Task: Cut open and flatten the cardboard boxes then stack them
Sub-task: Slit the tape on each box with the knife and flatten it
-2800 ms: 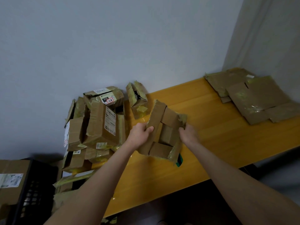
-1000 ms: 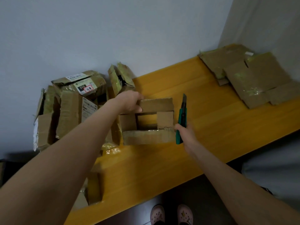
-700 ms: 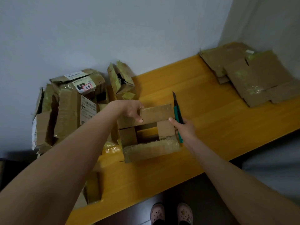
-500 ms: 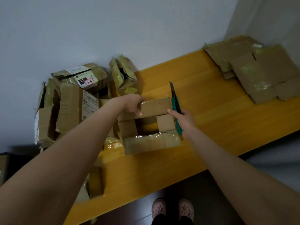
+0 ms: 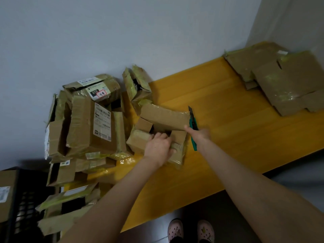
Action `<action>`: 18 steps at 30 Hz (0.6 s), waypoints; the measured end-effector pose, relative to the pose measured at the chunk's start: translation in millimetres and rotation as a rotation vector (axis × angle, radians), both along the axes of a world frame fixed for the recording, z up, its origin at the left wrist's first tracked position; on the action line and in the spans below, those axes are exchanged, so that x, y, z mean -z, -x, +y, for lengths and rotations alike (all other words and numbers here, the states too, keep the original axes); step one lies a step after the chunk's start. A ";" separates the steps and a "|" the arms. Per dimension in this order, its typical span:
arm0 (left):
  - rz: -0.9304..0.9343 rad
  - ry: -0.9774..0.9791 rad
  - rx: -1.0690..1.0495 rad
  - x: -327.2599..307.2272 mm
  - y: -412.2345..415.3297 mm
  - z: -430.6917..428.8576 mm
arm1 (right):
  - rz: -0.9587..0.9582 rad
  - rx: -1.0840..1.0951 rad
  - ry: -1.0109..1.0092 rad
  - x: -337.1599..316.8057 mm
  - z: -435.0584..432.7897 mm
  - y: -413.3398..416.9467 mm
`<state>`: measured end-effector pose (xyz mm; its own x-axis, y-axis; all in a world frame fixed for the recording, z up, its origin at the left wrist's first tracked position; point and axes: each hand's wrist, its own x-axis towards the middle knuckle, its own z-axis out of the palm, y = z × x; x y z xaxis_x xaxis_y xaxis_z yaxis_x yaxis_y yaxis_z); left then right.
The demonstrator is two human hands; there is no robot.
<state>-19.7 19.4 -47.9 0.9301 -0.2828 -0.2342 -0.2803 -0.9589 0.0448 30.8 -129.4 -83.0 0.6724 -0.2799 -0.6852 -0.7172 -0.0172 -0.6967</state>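
The box [image 5: 163, 120] stood open on the yellow table [image 5: 228, 141], just beside the pile of taped boxes [image 5: 87, 123] at the table's left end. The left hand [image 5: 158, 148] grasped its near wall, fingers curled over the edge into the opening and thumb outside. The right hand [image 5: 199, 135] clasped a green knife [image 5: 193, 132] at the box's right side, blade pointing away along the far flap's end, forefinger touching that flap. Flattened cardboard [image 5: 284, 85] lay stacked well apart in the table's far right corner. A black crate [image 5: 22, 204] stood lower left, and pink shoes [image 5: 175, 230] showed below the table's edge.
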 end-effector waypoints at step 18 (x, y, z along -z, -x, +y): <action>0.244 -0.005 -0.195 -20.8 -5.5 -6.8 | -0.244 -0.635 0.525 -32.4 -47.7 125.1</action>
